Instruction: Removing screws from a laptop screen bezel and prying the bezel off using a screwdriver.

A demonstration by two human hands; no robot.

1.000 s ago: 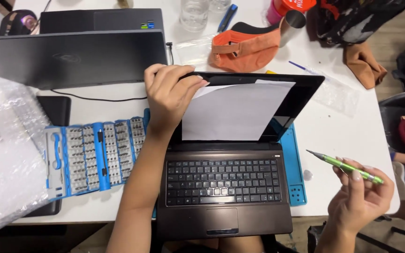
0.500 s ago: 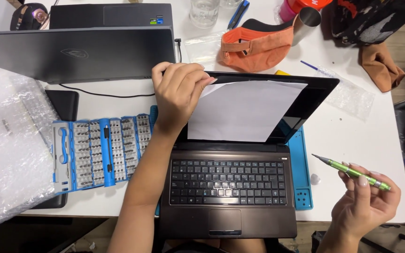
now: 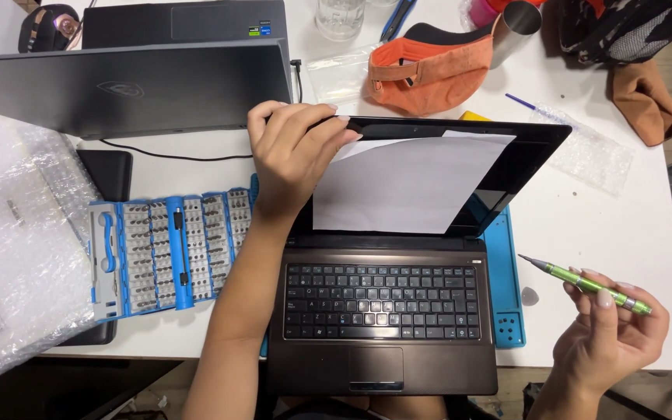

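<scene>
The left hand (image 3: 293, 152) has its fingers curled over the top edge of the laptop lid (image 3: 437, 183), tipped slightly further up than a second ago (sheet of white paper across it). The right hand (image 3: 604, 338) pinches a green screwdriver (image 3: 585, 284) beside the laptop.

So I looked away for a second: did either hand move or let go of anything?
Hardly. The left hand keeps gripping the dark laptop lid's top edge, and the right hand still holds the green screwdriver. No visible shift apart from the camera's own.
</scene>
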